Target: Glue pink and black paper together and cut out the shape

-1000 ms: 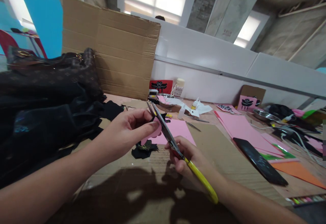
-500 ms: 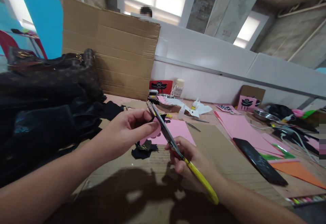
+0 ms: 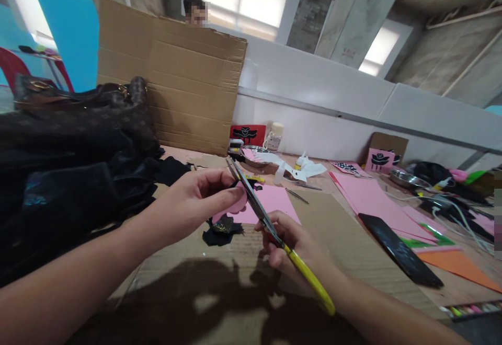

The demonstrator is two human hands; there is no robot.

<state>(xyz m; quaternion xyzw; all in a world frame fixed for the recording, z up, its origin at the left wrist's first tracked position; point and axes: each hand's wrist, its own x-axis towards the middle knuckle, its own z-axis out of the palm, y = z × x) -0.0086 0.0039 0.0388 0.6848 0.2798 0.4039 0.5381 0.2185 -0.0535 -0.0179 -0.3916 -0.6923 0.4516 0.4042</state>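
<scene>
A pale pinkish desk (image 3: 458, 285) carries everything here, and on its left an upright brown corrugated cardboard panel (image 3: 172, 83) stands behind a dark brown patterned handbag (image 3: 86, 120). A flat brown cardboard mat (image 3: 345, 235) covers the near middle. Over it come the two bare hands: the left hand (image 3: 196, 196) is pinched, thumb against curled fingers, gripping a small pink paper piece with black edging (image 3: 236, 205); the right hand (image 3: 294, 235) is curled around the handle end of the scissors, fingers partly closed. These long metal scissors with a yellow handle (image 3: 270, 227) slant from near right up to far left, their slim blades just parted. The pink piece sits up in the left fingertips, above the mat, right at the blades; it lies up and to the left of the right hand, so the scissors' long axis runs from that hand past the piece. Beyond and beneath, a flat pink paper sheet (image 3: 280, 206) rests on the mat, and ragged black scraps (image 3: 217, 238) lie below the left fingertips, topped by a small gold-flecked bit (image 3: 223, 223). The left thumb and the blades cover much of the piece, so its full outline is hidden, and whether its edge is between the blades or only behind them I cannot tell; the right fingers inside the handle are also hard to make out
</scene>
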